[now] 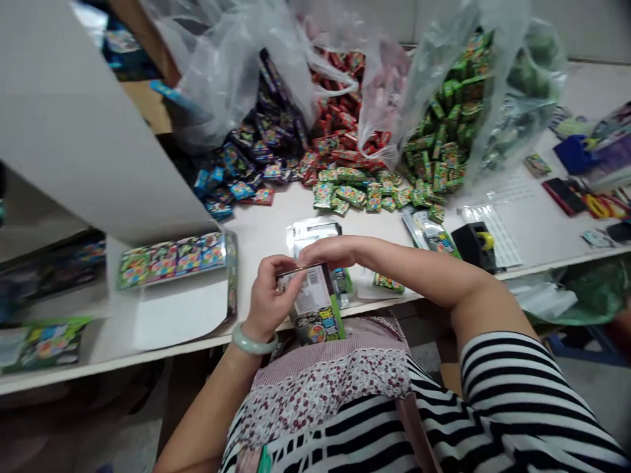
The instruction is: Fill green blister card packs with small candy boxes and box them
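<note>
My left hand (276,292), a pale green bangle on its wrist, is closed around the upper left side of a printed pouch (318,309). The pouch is dark and green with colourful dots and a white label with a barcode. It hangs upright at the table's front edge, against my apron. My right hand (328,249) reaches across from the right, its fingers closed at the pouch's top edge; its fingertips are partly hidden. Behind them lie silvery pouches (315,230). A small green packet (389,284) lies just right of the hands.
Piles of small purple packets (261,141), red packets (342,125) and green packets (438,141) spill from clear plastic bags at the back. An open display box (180,315) stands left, beside a white partition (93,118). A black tape dispenser (476,246) sits right.
</note>
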Demonstrator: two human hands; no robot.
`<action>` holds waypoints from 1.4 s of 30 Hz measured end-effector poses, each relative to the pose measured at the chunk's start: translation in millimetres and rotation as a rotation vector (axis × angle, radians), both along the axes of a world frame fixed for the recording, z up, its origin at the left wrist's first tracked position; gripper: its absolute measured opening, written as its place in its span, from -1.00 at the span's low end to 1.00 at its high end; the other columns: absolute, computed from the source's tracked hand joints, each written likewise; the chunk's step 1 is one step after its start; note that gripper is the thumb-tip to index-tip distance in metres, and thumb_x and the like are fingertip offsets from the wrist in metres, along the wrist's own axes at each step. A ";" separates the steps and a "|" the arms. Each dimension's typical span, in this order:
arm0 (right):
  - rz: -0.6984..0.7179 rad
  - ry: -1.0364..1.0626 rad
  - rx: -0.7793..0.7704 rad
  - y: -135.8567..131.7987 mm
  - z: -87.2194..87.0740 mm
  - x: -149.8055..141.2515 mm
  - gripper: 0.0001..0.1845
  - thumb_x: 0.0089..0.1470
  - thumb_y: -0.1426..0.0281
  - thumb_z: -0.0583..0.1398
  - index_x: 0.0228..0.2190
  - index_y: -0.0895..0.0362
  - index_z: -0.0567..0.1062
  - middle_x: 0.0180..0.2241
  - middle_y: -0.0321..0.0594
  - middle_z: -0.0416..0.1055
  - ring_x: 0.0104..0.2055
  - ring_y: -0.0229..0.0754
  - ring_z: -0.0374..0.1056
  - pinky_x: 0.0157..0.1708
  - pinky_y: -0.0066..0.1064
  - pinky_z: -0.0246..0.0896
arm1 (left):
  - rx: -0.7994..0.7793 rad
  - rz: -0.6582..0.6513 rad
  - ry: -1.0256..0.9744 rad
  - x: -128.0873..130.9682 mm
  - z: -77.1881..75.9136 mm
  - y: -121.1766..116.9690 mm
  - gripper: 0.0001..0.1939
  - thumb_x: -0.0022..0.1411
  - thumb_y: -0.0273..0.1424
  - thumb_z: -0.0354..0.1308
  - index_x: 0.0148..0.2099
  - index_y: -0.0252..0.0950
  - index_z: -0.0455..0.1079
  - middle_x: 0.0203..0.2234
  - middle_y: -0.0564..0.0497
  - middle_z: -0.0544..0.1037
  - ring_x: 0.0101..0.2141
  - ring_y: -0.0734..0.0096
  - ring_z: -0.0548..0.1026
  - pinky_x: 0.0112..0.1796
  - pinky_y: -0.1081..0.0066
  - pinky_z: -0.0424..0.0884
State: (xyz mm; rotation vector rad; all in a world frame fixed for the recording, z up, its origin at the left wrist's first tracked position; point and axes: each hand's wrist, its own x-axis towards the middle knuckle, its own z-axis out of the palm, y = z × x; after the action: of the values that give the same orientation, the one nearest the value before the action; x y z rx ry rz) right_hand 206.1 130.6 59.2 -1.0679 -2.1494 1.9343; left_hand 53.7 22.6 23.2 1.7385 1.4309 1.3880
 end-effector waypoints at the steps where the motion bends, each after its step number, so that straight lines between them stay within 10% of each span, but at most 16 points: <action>1: 0.020 0.002 -0.036 4.1 -4.6 6.1 -0.84 0.11 0.45 0.17 -0.47 0.15 0.51 -0.51 -0.32 0.51 -0.44 -0.26 0.41 -0.44 -0.45 0.34 | -0.044 -0.011 0.018 -3.5 1.6 -0.1 -0.81 0.19 -0.37 0.26 -0.14 -0.24 0.40 -0.32 0.05 0.51 -0.31 0.40 0.50 -0.28 0.40 0.45; 3: 0.004 -0.036 -0.032 18.5 -13.3 29.2 -0.83 0.16 0.45 0.13 -0.36 0.15 0.54 -0.38 -0.26 0.55 -0.32 -0.24 0.45 -0.31 -0.41 0.37 | -0.105 0.012 0.008 -14.6 4.5 -0.4 -0.83 0.18 -0.34 0.27 -0.16 -0.23 0.46 -0.32 0.04 0.54 -0.31 0.37 0.51 -0.28 0.39 0.46; 8: -0.553 -0.470 0.766 79.6 -40.8 122.0 -0.65 0.15 0.45 0.20 -0.01 0.22 0.48 0.02 0.06 0.43 0.10 0.05 0.29 0.13 -0.09 0.16 | -0.092 0.409 -0.259 -48.6 -0.3 8.7 -0.87 0.04 -0.40 0.29 -0.28 -0.19 0.50 -0.35 0.10 0.54 -0.32 0.41 0.47 -0.28 0.41 0.43; 11: -0.572 -0.600 0.932 110.9 -60.8 154.7 -0.35 0.05 0.37 0.33 0.16 0.20 0.37 0.20 0.13 0.25 0.23 0.21 0.10 0.19 0.02 0.04 | -0.067 0.505 -0.423 -51.5 -11.7 22.7 -0.87 -0.02 -0.43 0.24 -0.33 -0.21 0.44 -0.35 0.10 0.51 -0.27 0.37 0.47 -0.23 0.36 0.47; 18: -0.661 -0.525 0.895 128.7 -88.5 155.0 -0.55 -0.01 0.35 0.36 -0.06 0.17 0.46 0.10 0.03 0.33 0.15 0.11 0.18 0.15 -0.06 0.09 | -0.221 0.442 -0.579 -40.3 -24.8 25.6 -0.86 0.05 -0.38 0.27 -0.28 -0.18 0.42 -0.30 0.11 0.53 -0.27 0.40 0.51 -0.21 0.34 0.51; 25: -0.940 -0.128 0.380 100.7 -116.4 174.1 -0.80 0.00 0.32 0.29 -0.36 0.12 0.39 -0.38 -0.30 0.42 -0.33 -0.23 0.33 -0.21 -0.35 0.34 | -0.302 0.488 -0.722 -54.2 -39.4 18.9 -0.78 -0.01 -0.47 0.32 -0.27 -0.18 0.42 -0.27 0.16 0.57 -0.21 0.44 0.52 -0.21 0.37 0.52; 30: -1.051 -0.116 0.309 74.2 -127.0 171.8 -0.78 0.07 0.38 0.20 -0.19 0.11 0.36 -0.30 -0.26 0.39 -0.35 -0.22 0.37 -0.28 -0.27 0.40 | -0.364 0.511 -0.913 -39.8 -38.3 22.1 -0.63 -0.17 -0.52 0.33 -0.23 -0.24 0.40 -0.33 0.09 0.58 -0.25 0.36 0.54 -0.35 0.38 0.53; 33: -0.989 -0.116 0.520 56.8 -123.7 176.4 -0.75 0.07 0.48 0.18 -0.16 0.10 0.41 -0.13 -0.13 0.38 -0.10 -0.12 0.36 -0.06 -0.20 0.35 | -0.364 0.508 -0.960 -35.6 -35.5 20.9 -0.59 -0.21 -0.53 0.34 -0.22 -0.27 0.38 -0.32 0.05 0.58 -0.24 0.33 0.55 -0.37 0.38 0.54; 37: -0.493 -0.269 0.942 33.3 -122.4 183.7 -0.79 0.12 0.45 0.18 -0.18 0.12 0.54 -0.12 -0.01 0.41 0.01 0.04 0.27 0.07 -0.06 0.22 | -0.390 0.515 -0.959 -34.6 -38.6 19.0 -0.55 -0.24 -0.51 0.37 -0.22 -0.27 0.36 -0.32 0.04 0.57 -0.22 0.33 0.55 -0.35 0.40 0.53; 42: -0.314 -0.347 0.955 34.7 -118.7 189.4 -0.57 0.18 0.32 0.19 0.08 0.15 0.45 0.04 0.06 0.41 0.10 0.09 0.25 0.12 0.01 0.17 | -0.482 0.471 -0.782 -38.4 -58.9 13.2 -0.44 -0.26 -0.32 0.43 -0.17 -0.25 0.29 -0.27 0.03 0.52 -0.20 0.33 0.52 -0.27 0.37 0.51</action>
State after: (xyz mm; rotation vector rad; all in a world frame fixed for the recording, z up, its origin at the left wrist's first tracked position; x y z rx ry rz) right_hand 395.5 165.3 -59.5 -1.4071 -2.3956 0.4611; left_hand 15.3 35.8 -35.7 0.4700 1.5506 1.5266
